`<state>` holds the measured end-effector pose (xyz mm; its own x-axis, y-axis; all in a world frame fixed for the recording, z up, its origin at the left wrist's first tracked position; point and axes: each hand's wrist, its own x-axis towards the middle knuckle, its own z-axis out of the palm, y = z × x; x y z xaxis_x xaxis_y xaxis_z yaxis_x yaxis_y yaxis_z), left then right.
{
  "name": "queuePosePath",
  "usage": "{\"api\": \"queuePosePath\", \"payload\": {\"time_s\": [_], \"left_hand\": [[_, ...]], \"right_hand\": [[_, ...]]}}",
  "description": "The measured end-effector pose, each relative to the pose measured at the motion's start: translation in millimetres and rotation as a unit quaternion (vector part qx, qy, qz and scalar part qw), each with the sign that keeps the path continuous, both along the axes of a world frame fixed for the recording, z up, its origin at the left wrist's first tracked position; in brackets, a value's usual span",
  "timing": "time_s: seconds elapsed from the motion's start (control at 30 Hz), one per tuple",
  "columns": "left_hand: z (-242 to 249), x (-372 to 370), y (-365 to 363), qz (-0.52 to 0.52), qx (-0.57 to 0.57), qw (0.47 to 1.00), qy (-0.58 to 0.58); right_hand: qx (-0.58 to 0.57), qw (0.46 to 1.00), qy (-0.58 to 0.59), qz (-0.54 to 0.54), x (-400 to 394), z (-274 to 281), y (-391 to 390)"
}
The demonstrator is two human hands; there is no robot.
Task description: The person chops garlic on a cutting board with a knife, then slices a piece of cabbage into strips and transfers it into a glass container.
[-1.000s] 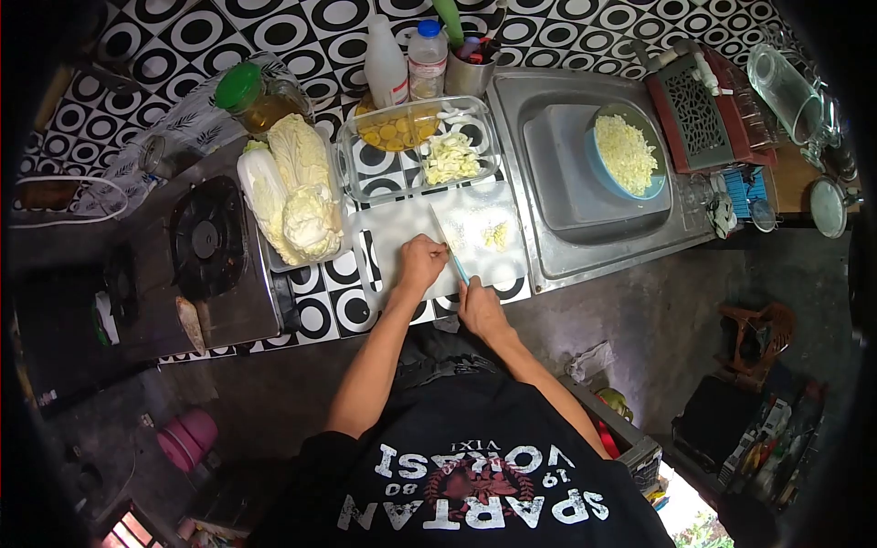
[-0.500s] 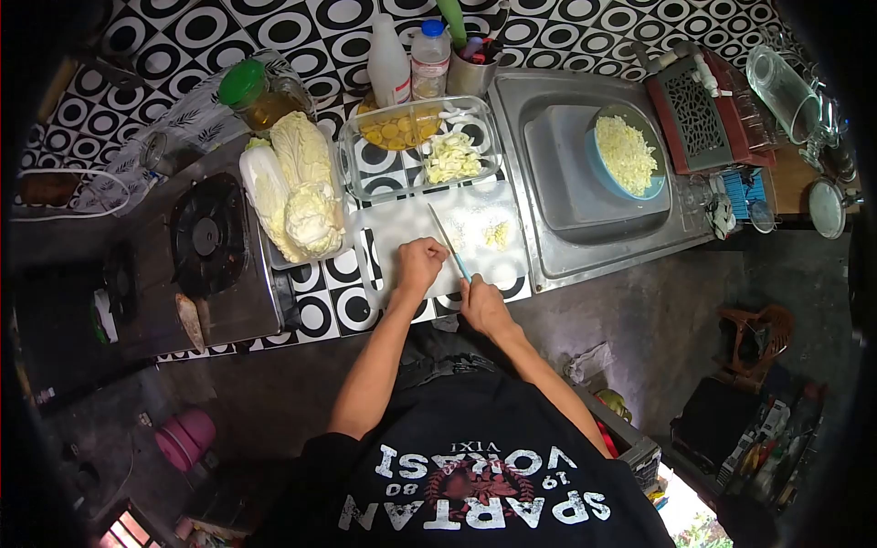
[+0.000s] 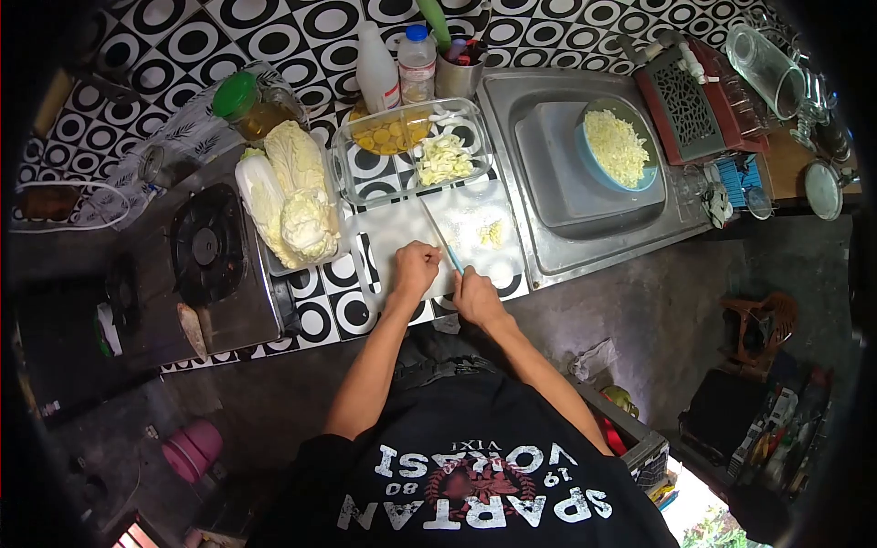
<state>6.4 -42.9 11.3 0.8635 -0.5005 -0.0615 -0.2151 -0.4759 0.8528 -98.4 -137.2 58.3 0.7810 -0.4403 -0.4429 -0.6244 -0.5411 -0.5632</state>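
The right hand (image 3: pixel 477 297) grips a blue-handled knife (image 3: pixel 440 239) over the near edge of the white plastic cutting board (image 3: pixel 402 233). The left hand (image 3: pixel 416 269), curled shut beside the blade, risks a nick if it slips left.

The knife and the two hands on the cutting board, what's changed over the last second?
Very little. The right hand still grips the knife, blade angled up the cutting board, and the left hand stays curled beside it. Everything sits a touch higher and further left in the picture, which looks like the head camera shifting. The chopped pile and cabbage lie as before.
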Motion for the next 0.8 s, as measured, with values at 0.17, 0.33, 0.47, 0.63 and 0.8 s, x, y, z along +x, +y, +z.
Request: {"api": "queuePosePath", "payload": {"time_s": [0.17,0.33,0.47,0.63,0.8], "left_hand": [[-0.4,1.0,-0.1,-0.001,0.012,1.0,0.008],[2.2,0.9,0.4,0.0,0.009,0.999,0.033],[5.5,2.2,-2.5,0.004,0.018,0.999,0.038],[1.5,1.0,0.0,0.033,0.013,0.999,0.009],[0.4,1.0,1.2,0.032,0.001,0.999,0.013]], "right_hand": [[0.01,1.0,0.019,0.013,-11.2,7.8,5.0],[-0.014,1.0,-0.005,-0.008,-10.7,-17.5,13.5],[-0.02,1.0,0.01,0.003,0.3,-16.9,8.1],[-0.001,1.0,0.001,0.007,2.0,0.4,3.6],[0.022,1.0,0.012,0.015,-7.0,16.3,2.8]]}}
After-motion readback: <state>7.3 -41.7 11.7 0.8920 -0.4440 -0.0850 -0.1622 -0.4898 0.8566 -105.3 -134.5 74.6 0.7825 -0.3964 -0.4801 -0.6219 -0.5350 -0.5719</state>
